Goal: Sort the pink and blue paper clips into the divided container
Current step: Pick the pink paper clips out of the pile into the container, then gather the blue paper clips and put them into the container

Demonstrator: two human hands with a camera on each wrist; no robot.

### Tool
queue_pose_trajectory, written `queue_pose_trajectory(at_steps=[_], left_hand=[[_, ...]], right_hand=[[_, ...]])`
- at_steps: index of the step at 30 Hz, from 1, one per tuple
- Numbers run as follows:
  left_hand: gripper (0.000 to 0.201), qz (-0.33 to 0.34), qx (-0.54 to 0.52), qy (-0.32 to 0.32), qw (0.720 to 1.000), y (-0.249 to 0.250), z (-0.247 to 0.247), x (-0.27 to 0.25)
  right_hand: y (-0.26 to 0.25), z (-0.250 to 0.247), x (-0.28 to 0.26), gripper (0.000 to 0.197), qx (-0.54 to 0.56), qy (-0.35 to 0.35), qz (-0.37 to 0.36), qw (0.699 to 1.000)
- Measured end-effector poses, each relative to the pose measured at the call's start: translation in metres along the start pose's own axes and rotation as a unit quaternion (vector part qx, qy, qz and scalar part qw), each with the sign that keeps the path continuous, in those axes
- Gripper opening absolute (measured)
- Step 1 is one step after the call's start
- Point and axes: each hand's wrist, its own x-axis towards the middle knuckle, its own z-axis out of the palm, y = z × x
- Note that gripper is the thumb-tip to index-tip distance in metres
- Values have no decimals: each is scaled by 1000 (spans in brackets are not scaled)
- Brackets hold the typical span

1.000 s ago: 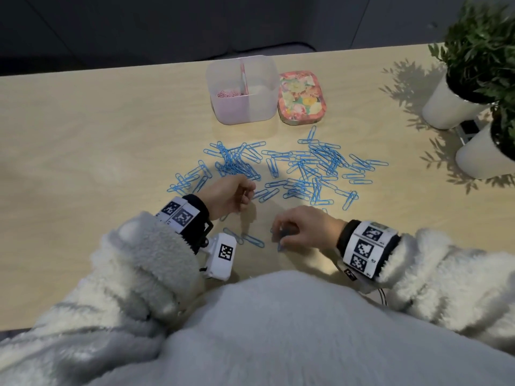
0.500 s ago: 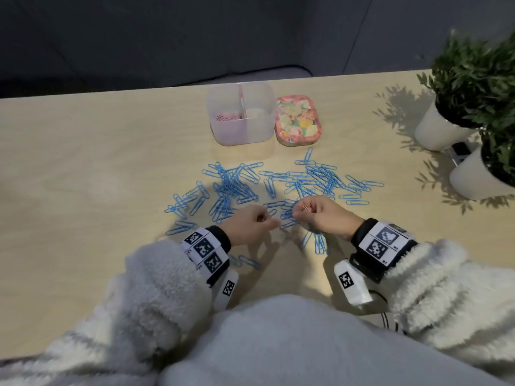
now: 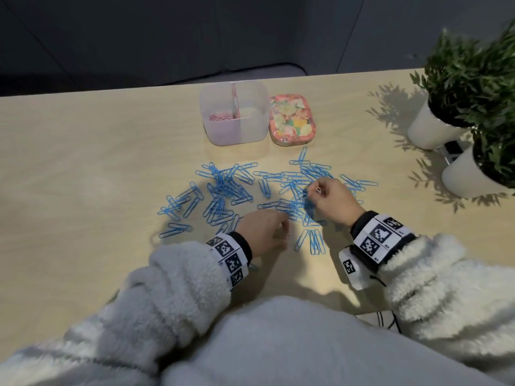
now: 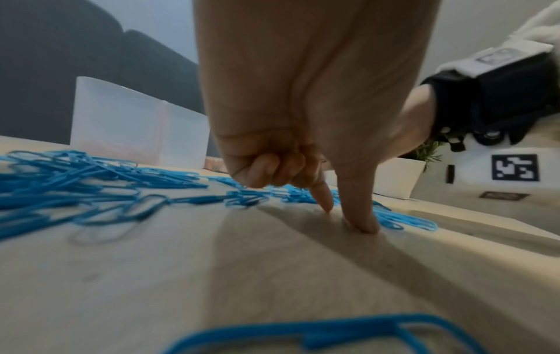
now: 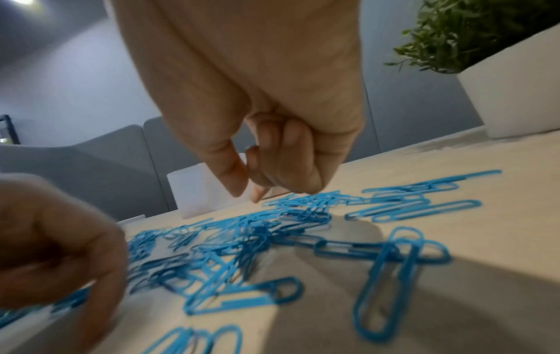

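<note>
Several blue paper clips lie scattered across the table middle. The divided translucent container stands behind them, with pink clips in its left compartment. My right hand hovers over the right clump and pinches a small pale pink clip between thumb and forefinger. In the right wrist view the right hand has its fingers curled just above the blue clips. My left hand sits nearer my body. In the left wrist view the left hand presses straight thumb and forefinger onto the table, other fingers curled.
A floral tin sits right of the container. Two white pots with green plants stand at the table's right edge. Bare wood lies left of the clips and between my arms.
My right hand has moved forward from the near edge into the right clump and now pinches a pale clip. My left hand has shifted right and pressed down onto the table.
</note>
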Motion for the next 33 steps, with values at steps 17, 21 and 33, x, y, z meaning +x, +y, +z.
queue_pose_trajectory(at_steps=[17,21,33], left_hand=[[9,-87,-84,21,992,-61,-49,-30],[10,-130,-79,77,985,-82,-99,-11],[28,-141,44,166,975,-84,-162,94]], right_hand=[[-198,-12,113,41,172,-131,-57,975],[-218,16,130,24,110,-149,-57,981],[-92,-54,62,31,224,-44,-9,974]])
